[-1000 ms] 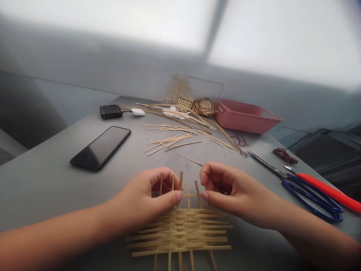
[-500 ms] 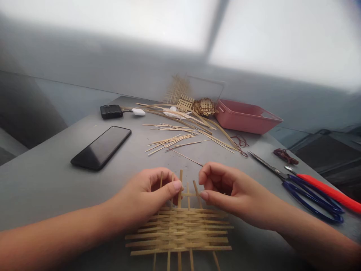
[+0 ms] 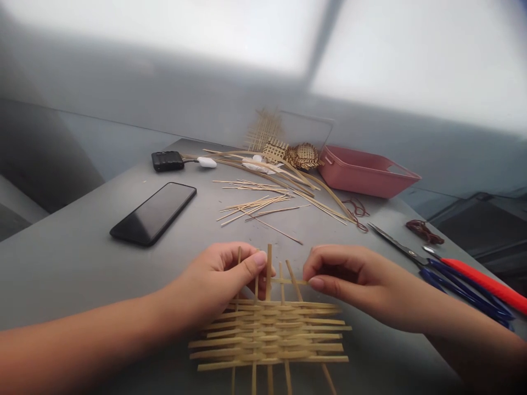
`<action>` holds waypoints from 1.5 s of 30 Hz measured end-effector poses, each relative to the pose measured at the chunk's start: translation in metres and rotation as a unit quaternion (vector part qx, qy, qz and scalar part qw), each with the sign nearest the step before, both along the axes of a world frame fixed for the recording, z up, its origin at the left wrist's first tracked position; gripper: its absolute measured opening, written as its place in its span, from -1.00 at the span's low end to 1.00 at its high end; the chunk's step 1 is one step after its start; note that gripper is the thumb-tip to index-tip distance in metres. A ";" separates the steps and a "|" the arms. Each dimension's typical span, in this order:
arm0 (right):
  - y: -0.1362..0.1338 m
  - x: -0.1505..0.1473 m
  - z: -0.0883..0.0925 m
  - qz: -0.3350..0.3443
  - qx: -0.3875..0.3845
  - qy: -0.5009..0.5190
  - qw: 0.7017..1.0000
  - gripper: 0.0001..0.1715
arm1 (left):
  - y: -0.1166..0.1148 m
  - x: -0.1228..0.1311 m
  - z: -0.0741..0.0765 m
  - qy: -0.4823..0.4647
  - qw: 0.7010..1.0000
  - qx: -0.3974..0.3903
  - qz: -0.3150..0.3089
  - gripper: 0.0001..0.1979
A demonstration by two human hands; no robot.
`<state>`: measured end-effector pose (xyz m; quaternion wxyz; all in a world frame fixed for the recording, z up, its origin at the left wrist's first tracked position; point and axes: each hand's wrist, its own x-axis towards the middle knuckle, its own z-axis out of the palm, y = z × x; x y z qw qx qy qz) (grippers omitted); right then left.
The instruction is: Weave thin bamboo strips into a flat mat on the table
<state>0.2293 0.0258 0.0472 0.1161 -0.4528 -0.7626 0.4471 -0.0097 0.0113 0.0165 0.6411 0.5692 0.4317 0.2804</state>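
A partly woven mat (image 3: 278, 331) of pale, flat strips that look like bamboo lies in front of me, with upright strips sticking out of its far and near edges. At its far edge my left hand (image 3: 230, 274) is closed, thumb and fingers around an upright strip (image 3: 257, 288); its fingertips behind the strips are partly hidden. Between thumb and forefinger my right hand (image 3: 349, 280) pinches the right end of a thin cross strip (image 3: 291, 281). That strip runs among the uprights, a little beyond the woven rows, and its left end is hidden at my left hand.
Loose thin strips (image 3: 255, 207) lie ahead on the grey table. A black phone (image 3: 154, 214) and a black power bank (image 3: 167, 161) are at left. Scissors (image 3: 457, 285), a red-handled tool (image 3: 486, 280), brown cord (image 3: 425, 231) and a pink basket (image 3: 368, 174) stand or lie at right.
My right hand has moved right and now pinches the cross strip's end, with more of the strip showing between the hands. My left hand stays at the uprights. The view shifted slightly.
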 end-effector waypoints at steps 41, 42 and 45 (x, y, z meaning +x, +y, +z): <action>0.009 0.005 -0.013 -0.124 -0.011 0.084 0.989 -0.49 | -0.002 -0.001 -0.010 0.006 1.000 -0.018 0.023 -0.31; 0.009 0.005 -0.013 -0.124 -0.012 0.083 0.989 -0.48 | -0.002 0.000 -0.011 0.004 1.000 -0.016 0.018 -0.32; 0.009 0.003 -0.010 -0.120 -0.026 0.080 0.989 -0.47 | -0.003 0.000 -0.011 -0.015 1.000 -0.025 0.005 -0.34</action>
